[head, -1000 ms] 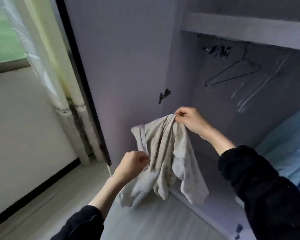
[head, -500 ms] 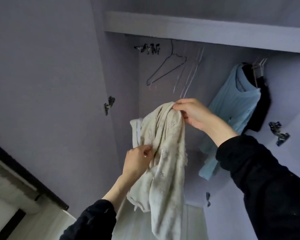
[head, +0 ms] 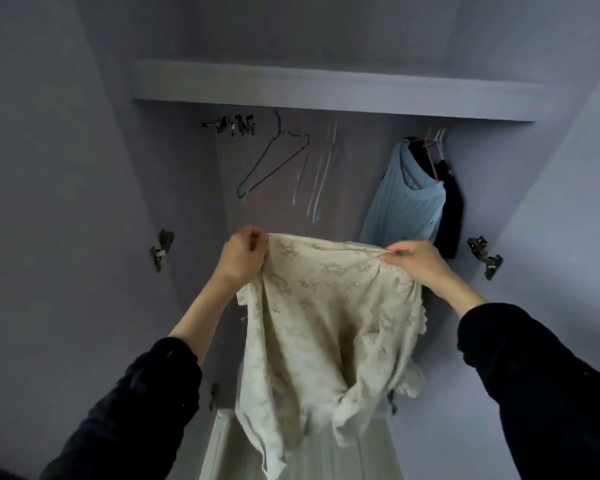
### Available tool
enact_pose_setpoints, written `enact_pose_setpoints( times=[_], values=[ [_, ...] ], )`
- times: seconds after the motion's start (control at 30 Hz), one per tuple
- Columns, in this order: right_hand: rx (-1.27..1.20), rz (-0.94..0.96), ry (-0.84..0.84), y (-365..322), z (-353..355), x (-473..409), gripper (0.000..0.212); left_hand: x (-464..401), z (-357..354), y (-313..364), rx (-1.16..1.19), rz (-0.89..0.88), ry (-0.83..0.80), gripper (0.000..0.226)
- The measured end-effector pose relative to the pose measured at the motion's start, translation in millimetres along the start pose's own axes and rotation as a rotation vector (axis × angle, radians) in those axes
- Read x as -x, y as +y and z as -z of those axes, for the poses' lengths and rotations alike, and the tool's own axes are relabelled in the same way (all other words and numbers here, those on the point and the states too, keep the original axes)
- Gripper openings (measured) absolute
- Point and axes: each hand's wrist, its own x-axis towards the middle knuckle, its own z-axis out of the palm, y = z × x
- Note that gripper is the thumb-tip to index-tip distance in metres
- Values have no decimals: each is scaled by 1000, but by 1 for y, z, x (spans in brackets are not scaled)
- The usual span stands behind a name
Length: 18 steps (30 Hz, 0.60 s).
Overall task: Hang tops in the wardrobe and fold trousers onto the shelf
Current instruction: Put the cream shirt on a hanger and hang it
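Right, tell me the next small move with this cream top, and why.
Probably free the right hand and fetch the empty dark wire hanger. The cream lace-patterned top is spread between both hands, the left hand gripping its other corner, and has no hanger in it.

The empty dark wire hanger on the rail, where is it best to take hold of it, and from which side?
Grip the dark wire hanger at its neck, just under the hook, coming from the front and below. The neck shows bare, the frame tilts down to the left, and the pale hangers crowd its right side.
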Motion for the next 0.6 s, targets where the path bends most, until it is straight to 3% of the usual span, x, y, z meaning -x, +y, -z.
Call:
enact_pose_setpoints(
  times=[0.17,0.33,0.5,0.6],
  values=[
    [59,83,38,8,21,-1,13,-14,-8,13,-48,-69,9,23],
    [92,78,62,16,28,-8,16,-14,-18,22,-91,-120,7,18],
    [0,44,-67,6,35,-15,10,-19,-25,12,-189,-49,93,17],
    [-181,-9,-138,-10,36,-19,12,-4,-44,4,-226,-71,105,15]
  ],
)
